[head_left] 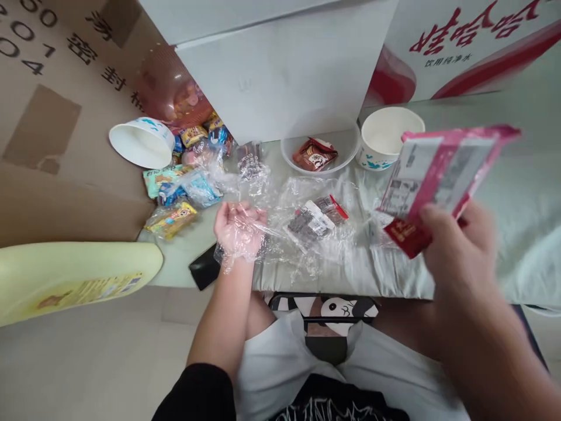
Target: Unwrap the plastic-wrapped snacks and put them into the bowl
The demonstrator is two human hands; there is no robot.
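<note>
My right hand [460, 251] is raised over the right side of the cloth, its thumb and fingers closed on a pink-and-white snack packet [429, 172]. A small dark-red packet [408, 237] shows just below it, by my thumb. My left hand [240, 231] rests palm up on the cloth, fingers loosely curled, with clear plastic wrap [236, 254] draped over palm and wrist. Between the hands lie dark-brown packets [313, 221] with white and red parts, amid more crumpled clear plastic. Inside a clear plastic bowl [293, 166] sits a brown-and-red packet [318, 155].
Wrapped snacks [170, 219] are heaped at the left, near a tipped paper bowl [142, 143]. Another paper bowl [390, 134] stands at the back right. Cardboard [44, 128] and white boxes [280, 82] wall the back and left. A yellow bottle [79, 275] and black object [205, 268] are nearer.
</note>
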